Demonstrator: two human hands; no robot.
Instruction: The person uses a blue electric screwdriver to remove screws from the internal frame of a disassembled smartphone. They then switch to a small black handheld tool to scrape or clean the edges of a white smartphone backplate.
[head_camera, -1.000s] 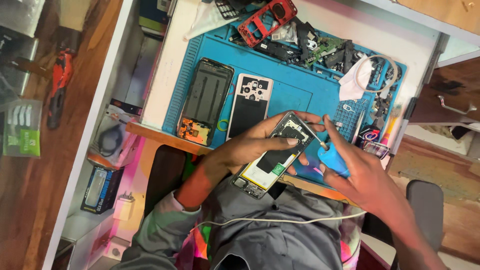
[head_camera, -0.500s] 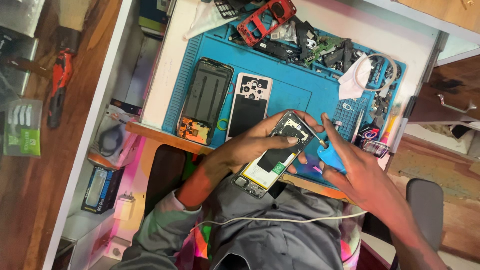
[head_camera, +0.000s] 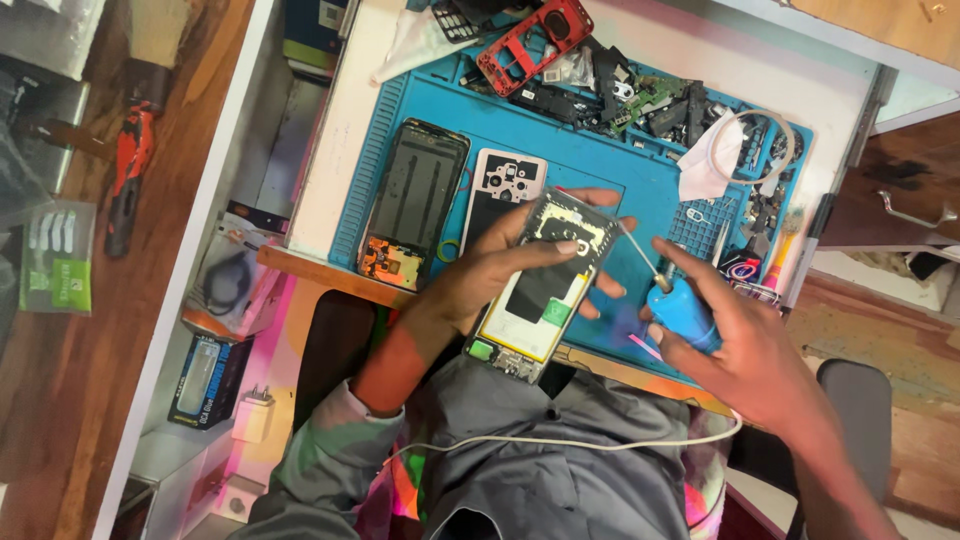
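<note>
My left hand (head_camera: 490, 275) grips an opened phone (head_camera: 540, 290) with its back off, so the black battery and yellow-edged frame show. It is tilted above the near edge of the blue repair mat (head_camera: 560, 150). My right hand (head_camera: 730, 335) holds a screwdriver (head_camera: 672, 295) with a blue handle. Its thin metal shaft points up-left, and the tip touches the phone's upper right corner.
On the mat lie a black phone screen assembly (head_camera: 412, 205), a white back cover (head_camera: 500, 190), a red phone frame (head_camera: 530, 40), loose parts, and a white cloth (head_camera: 705, 165). A white cable (head_camera: 560, 442) crosses my lap. An orange tool (head_camera: 125, 175) lies on the wooden floor at left.
My right hand has shifted slightly right with the screwdriver. The phone stays in my left hand at about the same tilt.
</note>
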